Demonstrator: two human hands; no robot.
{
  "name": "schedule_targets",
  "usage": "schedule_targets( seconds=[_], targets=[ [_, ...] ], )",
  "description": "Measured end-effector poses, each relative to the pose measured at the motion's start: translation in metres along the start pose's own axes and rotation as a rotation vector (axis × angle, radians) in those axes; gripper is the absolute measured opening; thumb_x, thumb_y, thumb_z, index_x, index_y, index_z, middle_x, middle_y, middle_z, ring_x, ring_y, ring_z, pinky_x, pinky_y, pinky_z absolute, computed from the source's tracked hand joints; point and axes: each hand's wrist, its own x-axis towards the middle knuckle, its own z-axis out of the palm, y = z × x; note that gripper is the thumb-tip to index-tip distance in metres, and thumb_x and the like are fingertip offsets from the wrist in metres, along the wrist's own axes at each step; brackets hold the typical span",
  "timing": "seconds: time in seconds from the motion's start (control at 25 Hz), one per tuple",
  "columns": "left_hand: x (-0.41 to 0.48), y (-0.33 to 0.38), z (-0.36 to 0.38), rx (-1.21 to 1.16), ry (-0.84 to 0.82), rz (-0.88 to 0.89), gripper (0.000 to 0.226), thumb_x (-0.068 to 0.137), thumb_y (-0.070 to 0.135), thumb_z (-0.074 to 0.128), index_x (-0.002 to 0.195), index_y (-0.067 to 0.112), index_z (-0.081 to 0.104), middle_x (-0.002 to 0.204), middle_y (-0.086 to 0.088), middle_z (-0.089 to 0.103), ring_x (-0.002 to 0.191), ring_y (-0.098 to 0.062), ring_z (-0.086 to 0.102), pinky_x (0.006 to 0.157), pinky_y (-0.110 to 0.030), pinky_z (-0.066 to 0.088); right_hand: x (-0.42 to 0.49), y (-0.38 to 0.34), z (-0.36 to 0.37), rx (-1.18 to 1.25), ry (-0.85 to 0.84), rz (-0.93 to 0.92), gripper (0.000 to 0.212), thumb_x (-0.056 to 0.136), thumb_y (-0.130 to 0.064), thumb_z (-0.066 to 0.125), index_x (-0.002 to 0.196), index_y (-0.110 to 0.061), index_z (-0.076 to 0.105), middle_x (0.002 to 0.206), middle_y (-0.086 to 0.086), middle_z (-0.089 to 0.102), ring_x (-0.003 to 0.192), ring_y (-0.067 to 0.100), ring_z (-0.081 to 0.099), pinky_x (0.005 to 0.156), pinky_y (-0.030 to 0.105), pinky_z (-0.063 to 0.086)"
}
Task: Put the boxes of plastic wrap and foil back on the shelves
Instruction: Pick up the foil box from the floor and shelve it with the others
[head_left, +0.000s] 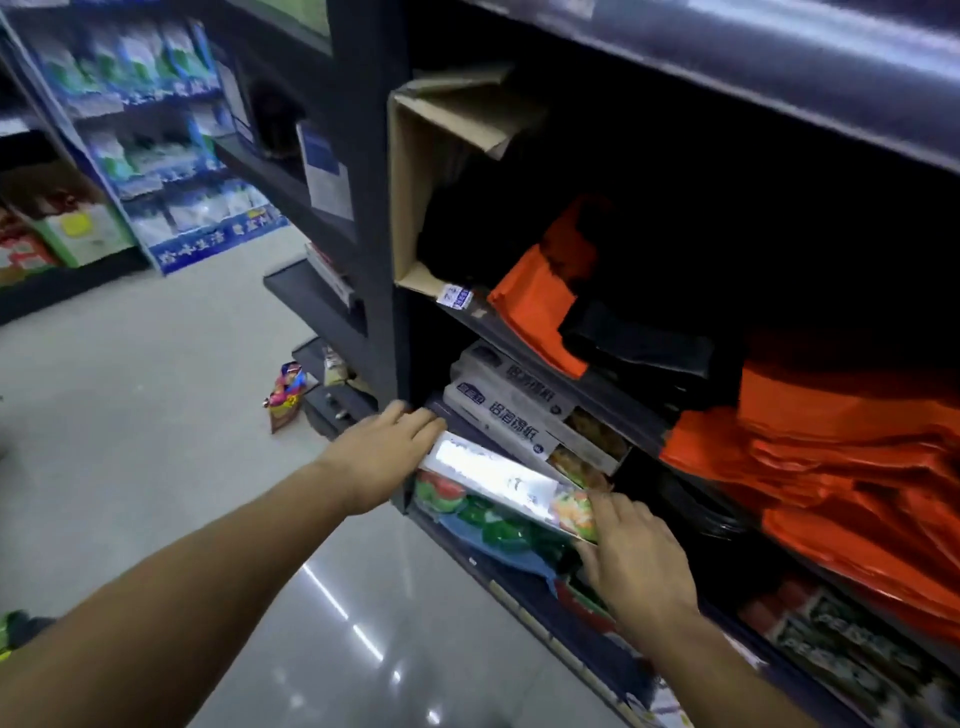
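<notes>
A long white box of plastic wrap (498, 480) with a vegetable picture lies slanted at the front of a low dark shelf (498, 577). My left hand (387, 452) grips its left end and my right hand (631, 553) presses on its right end. Under it lies another box with green and red print (483, 517). Behind and above it two grey foil boxes (519, 410) are stacked, their long sides facing out.
An open cardboard box (415, 171) stands on the shelf above, beside orange and black folded bags (831, 447). A colourful packet (285, 397) lies on the light tiled floor (156, 415). Blue-labelled shelves (150, 130) stand across the aisle.
</notes>
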Motion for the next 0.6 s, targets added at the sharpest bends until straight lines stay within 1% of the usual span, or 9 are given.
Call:
schedule_targets(
  seconds=[0.12,0.2,0.28,0.4,0.48,0.6],
  targets=[
    [0.061,-0.024,0.026,0.034,-0.005,0.057,0.081,0.081,0.001,0.06,0.148,0.015,0.017,0.146,-0.004,0.033,0.123,-0.034,0.03,0.09,-0.042,0.048,0.044,0.002,0.025,0.016,0.003,0.119,0.056,0.09,-0.039,0.059,0.138,-0.018,0.039,0.132,0.006,0.047,0.112,0.028,0.049,0.09,0.038,0.046],
    [0.097,-0.033,0.041,0.044,-0.015,0.078,0.08,0.081,0.001,0.057,0.148,0.014,0.016,0.147,-0.005,0.031,0.126,-0.037,0.028,0.093,-0.043,0.045,0.07,0.006,0.041,0.032,0.016,0.206,0.055,0.091,-0.04,0.058,0.139,-0.02,0.04,0.134,0.009,0.044,0.113,0.032,0.047,0.086,0.04,0.048],
    [0.12,-0.037,0.05,0.052,-0.003,0.101,0.077,0.08,-0.001,0.053,0.147,0.015,0.019,0.149,-0.005,0.031,0.128,-0.036,0.027,0.097,-0.043,0.044,0.087,0.008,0.051,0.05,0.023,0.269,0.046,0.09,-0.038,0.06,0.131,-0.02,0.049,0.134,0.012,0.045,0.114,0.037,0.046,0.084,0.043,0.049],
    [0.149,-0.044,0.067,0.078,0.012,0.131,0.077,0.079,-0.004,0.049,0.148,0.014,0.019,0.152,-0.006,0.028,0.13,-0.036,0.026,0.102,-0.045,0.043,0.102,0.01,0.073,0.056,0.019,0.349,0.032,0.091,-0.037,0.059,0.115,-0.016,0.057,0.125,0.015,0.051,0.109,0.039,0.049,0.08,0.045,0.051],
    [0.162,-0.047,0.078,0.082,-0.006,0.137,0.078,0.079,-0.004,0.048,0.149,0.014,0.018,0.15,-0.007,0.03,0.128,-0.037,0.027,0.101,-0.046,0.044,0.107,0.008,0.085,0.049,0.046,0.373,0.032,0.091,-0.038,0.061,0.111,-0.013,0.058,0.122,0.016,0.056,0.108,0.041,0.051,0.078,0.046,0.051],
    [0.173,-0.052,0.091,0.074,-0.003,0.125,0.08,0.078,-0.004,0.049,0.15,0.014,0.017,0.15,-0.01,0.029,0.129,-0.037,0.025,0.099,-0.047,0.046,0.114,0.004,0.097,0.064,0.088,0.402,0.035,0.088,-0.038,0.065,0.109,-0.01,0.062,0.128,0.018,0.055,0.116,0.043,0.048,0.076,0.046,0.053]
  ],
)
